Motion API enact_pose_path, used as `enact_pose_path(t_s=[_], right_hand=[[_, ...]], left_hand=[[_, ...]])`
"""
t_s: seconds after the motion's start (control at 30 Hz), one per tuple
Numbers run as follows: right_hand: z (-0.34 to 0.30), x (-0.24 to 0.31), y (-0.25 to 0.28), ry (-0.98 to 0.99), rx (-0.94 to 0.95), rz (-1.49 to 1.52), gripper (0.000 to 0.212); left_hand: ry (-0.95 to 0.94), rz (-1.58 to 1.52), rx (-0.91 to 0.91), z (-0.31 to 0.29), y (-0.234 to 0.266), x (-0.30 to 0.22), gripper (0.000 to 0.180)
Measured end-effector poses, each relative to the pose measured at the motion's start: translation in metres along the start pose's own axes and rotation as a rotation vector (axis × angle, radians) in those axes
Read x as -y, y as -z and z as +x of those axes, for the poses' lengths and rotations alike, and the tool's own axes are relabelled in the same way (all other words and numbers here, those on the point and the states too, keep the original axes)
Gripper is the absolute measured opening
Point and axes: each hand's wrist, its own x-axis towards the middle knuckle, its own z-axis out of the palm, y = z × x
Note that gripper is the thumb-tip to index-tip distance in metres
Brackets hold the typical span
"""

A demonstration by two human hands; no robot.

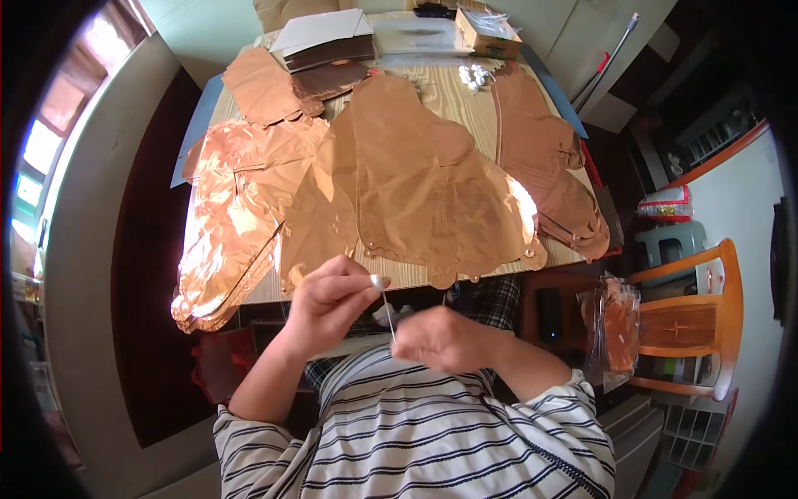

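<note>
My left hand (332, 301) is in front of the table's near edge, thumb and fingers pinching a small white roll (378, 283). A thin white string (391, 318) runs down from it to my right hand (442, 339), whose fingers are closed on the string and slightly blurred. Just beyond my hands, a large flat copper-coloured foil balloon (424, 183) lies across the table, its lower edge overhanging. More crinkled foil balloons (241, 183) are stacked on the left, and another pile (536, 141) lies on the right.
Small white rolls (474, 76) sit near the back of the wooden table (453, 96). Behind them are a stack of white-topped sheets (324, 37), clear plastic bags (420, 41) and an open cardboard box (489, 37). A wooden chair (677, 324) stands at right, with a bagged foil pack (619, 328) beside it.
</note>
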Motion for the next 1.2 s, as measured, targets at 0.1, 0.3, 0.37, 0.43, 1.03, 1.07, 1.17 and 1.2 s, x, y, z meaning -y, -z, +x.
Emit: enact_pose_path(t_s=[0.1,0.3,0.37,0.43,1.03,1.07,1.17,1.2], right_hand=[[0.006,0.016,0.026,0.019,-0.206,0.04,0.007],[0.002,0.01,0.001,-0.034,-0.072,0.009,0.008],[0.007,0.013,0.019,0.103,-0.252,-0.057,0.011],[0.013,0.008,0.03,-0.026,-0.396,-0.194,0.014],[0.011,0.006,0.028,-0.055,-0.246,-0.176,0.004],[0.007,-0.008,0.016,-0.064,-0.202,-0.126,0.005],[0.005,0.005,0.002,0.071,0.011,-0.033,0.007],[0.008,0.01,0.008,0.1,-0.071,-0.043,0.007]], left_hand=[[-0.083,0.034,0.322,-0.008,-0.013,0.002,0.007],[-0.11,0.14,0.071,0.0,-0.003,-0.006,0.012],[-0.119,0.24,0.19,-0.005,-0.01,0.005,0.012],[-0.068,0.061,0.308,-0.008,-0.019,-0.007,0.013],[-0.093,-0.051,0.193,-0.007,-0.016,-0.004,0.014],[-0.089,-0.074,0.118,-0.003,-0.011,-0.003,0.013],[-0.074,0.108,0.019,0.0,-0.003,0.006,0.014],[-0.075,0.132,0.07,-0.004,-0.011,0.012,0.013]])
